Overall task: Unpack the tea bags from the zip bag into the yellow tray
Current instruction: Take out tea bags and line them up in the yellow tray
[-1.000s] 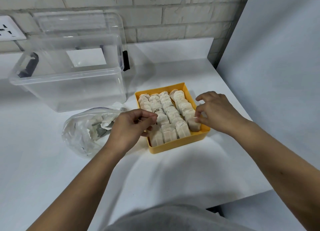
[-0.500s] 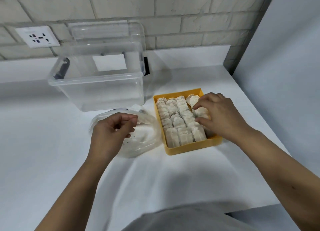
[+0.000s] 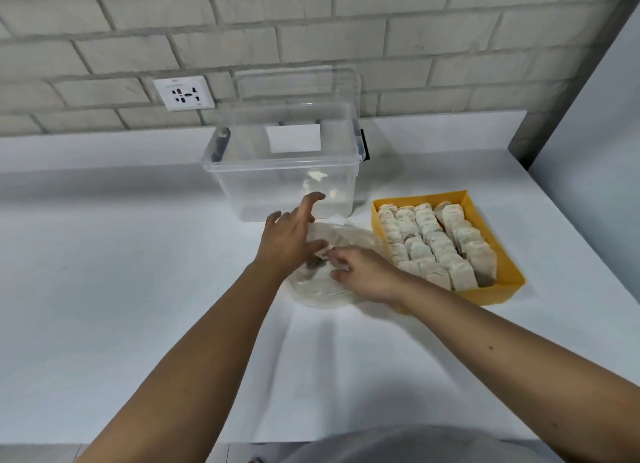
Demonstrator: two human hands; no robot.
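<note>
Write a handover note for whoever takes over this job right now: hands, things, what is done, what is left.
Left hand: fingers spread, resting on the zip bag.
Right hand: fingers curled at the bag's mouth; what they pinch is unclear.
Tray: just right of the bag, holding rows of tea bags.
Done: many tea bags already stand in the tray.
Left: the bag seems to hold a few more; move them over.

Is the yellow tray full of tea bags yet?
Almost full: tea bags stand packed in rows across the yellow tray, and only a bare yellow strip along its right side is left.
</note>
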